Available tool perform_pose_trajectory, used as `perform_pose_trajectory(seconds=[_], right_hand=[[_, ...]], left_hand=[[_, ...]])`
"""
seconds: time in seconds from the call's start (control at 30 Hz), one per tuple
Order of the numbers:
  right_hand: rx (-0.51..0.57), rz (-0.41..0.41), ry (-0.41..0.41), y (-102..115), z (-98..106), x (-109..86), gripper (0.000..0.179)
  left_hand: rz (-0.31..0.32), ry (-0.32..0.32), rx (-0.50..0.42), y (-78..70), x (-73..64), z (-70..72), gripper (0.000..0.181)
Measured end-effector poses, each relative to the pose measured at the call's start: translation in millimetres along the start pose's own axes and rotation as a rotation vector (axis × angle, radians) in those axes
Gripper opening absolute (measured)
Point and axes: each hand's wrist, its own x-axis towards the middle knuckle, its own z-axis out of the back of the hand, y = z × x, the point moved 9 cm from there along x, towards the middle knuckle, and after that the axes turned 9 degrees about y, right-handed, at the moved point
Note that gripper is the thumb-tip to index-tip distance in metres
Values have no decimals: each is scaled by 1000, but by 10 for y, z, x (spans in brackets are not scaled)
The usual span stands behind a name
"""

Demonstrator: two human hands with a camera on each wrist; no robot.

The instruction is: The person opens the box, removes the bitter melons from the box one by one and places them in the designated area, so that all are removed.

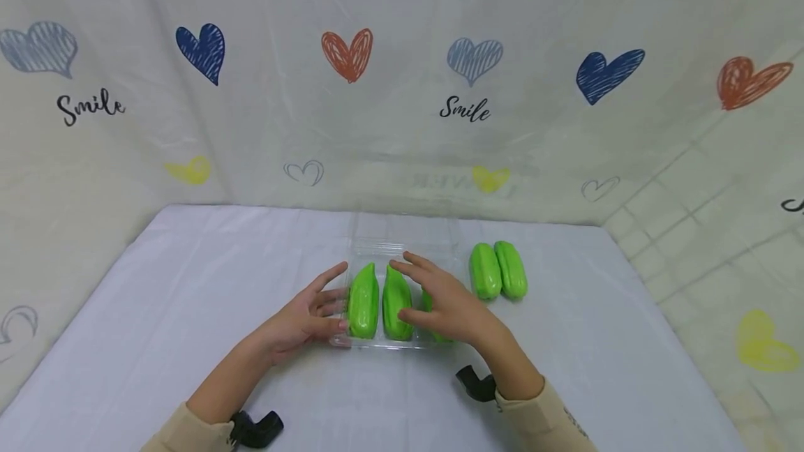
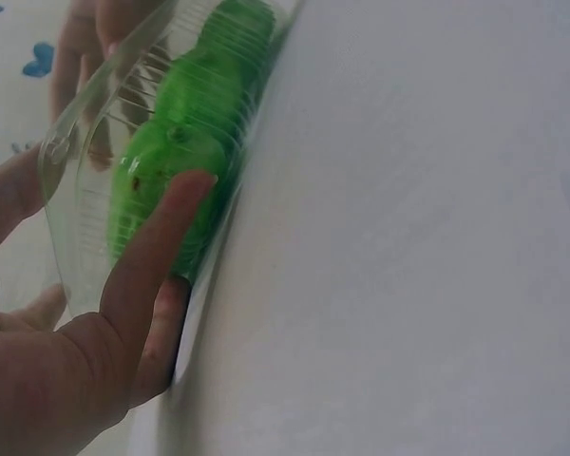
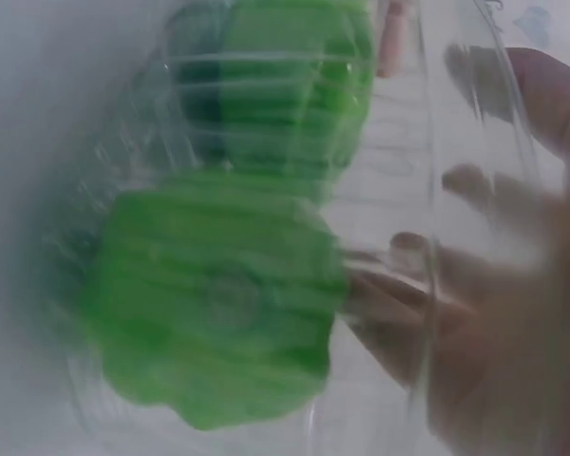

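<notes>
A clear plastic clamshell box (image 1: 373,344) lies on the cloth with its lid (image 1: 405,230) folded back. Inside, side by side, sit three glossy green elongated vegetable-like pieces: a left one (image 1: 363,302), a middle one (image 1: 396,305) and a right one largely hidden by a hand. My left hand (image 1: 308,319) is at the box's left side, fingers spread, thumb extended along the wall; the left wrist view shows the thumb (image 2: 157,233) in front of the green pieces. Over the right part of the box, my right hand (image 1: 449,302) has its fingers extended, with nothing gripped.
Two more green pieces (image 1: 486,270) (image 1: 511,270) lie together on the white cloth (image 1: 597,340), right of the box. A hanging sheet (image 1: 402,131) printed with hearts stands behind the table. Black wrist mounts (image 1: 257,431) (image 1: 477,383) protrude near both forearms.
</notes>
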Motion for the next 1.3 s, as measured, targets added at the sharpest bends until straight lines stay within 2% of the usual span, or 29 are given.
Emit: perform_pose_trajectory(seconds=[0.23, 0.67, 1.3], right_hand=[[-1, 19, 7, 59, -82, 45, 73], [-43, 3, 19, 89, -255, 95, 72], [-90, 52, -16, 151, -298, 107, 70]], left_hand=[[-8, 7, -7, -17, 0, -1, 101], [-11, 7, 16, -6, -17, -2, 102], [-19, 14, 14, -27, -10, -16, 100]])
